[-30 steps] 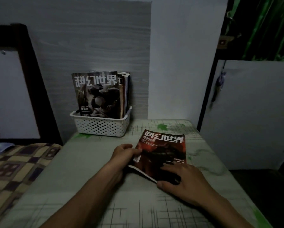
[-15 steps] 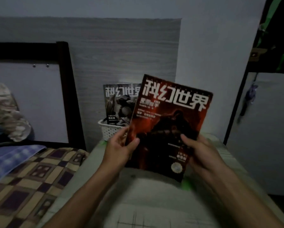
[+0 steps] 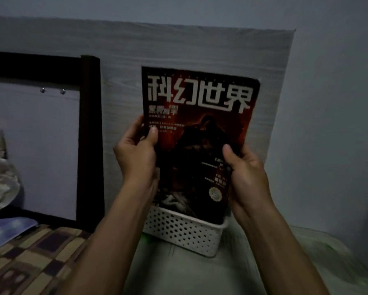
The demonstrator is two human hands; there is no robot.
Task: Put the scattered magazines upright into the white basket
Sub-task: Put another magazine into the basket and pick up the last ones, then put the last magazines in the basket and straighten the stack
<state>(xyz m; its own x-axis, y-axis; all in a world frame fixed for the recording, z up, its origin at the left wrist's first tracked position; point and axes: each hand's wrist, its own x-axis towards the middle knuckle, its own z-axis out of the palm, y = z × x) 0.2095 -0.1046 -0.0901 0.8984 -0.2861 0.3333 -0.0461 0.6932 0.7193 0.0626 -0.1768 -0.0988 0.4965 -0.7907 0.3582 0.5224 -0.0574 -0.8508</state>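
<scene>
A red and black magazine [image 3: 198, 133] with large white characters on its cover stands upright in front of me, its lower edge inside the white perforated basket [image 3: 185, 233]. My left hand [image 3: 136, 152] grips its left edge, thumb on the cover. My right hand [image 3: 245, 173] grips its lower right edge, thumb on the cover too. The magazines standing in the basket are almost wholly hidden behind it; only a sliver of one grey cover [image 3: 170, 199] shows at the bottom left.
The basket stands at the back of a pale green-patterned table [image 3: 200, 273], against a grey wood-grain wall panel [image 3: 119, 99]. A dark bed frame [image 3: 89, 135] and a checked bedspread [image 3: 29, 260] lie to the left.
The magazine went from lying flat on the table to being lifted upright by both hands, then carried forward and lowered so its bottom edge sits in the basket.
</scene>
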